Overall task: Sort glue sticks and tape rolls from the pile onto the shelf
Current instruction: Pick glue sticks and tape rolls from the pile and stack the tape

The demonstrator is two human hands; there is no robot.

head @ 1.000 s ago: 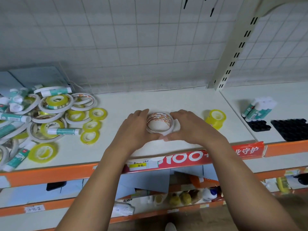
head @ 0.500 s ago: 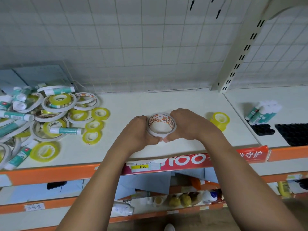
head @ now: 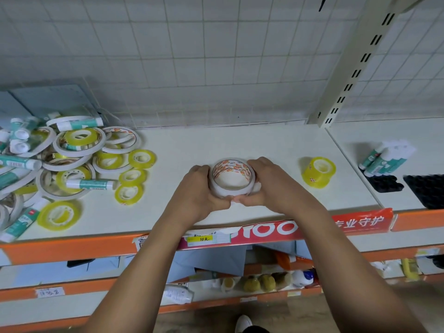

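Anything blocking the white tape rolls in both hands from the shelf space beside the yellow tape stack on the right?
Nothing visible. The left hand and right hand grip the stack of white tape rolls with red print; only bare white shelf board shows between it and the stack of yellow tape rolls.

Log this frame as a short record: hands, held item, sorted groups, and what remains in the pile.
left hand: grips white tape stack from its left side
right hand: grips the same stack from its right side
white tape stack: mid shelf, near the front edge; contact with the surface unclear
yellow tape stack: right of the hands, apart from them
glue sticks: grouped on the right shelf section, at the black tray
pile: mixed tape rolls and glue sticks, far left, unsorted
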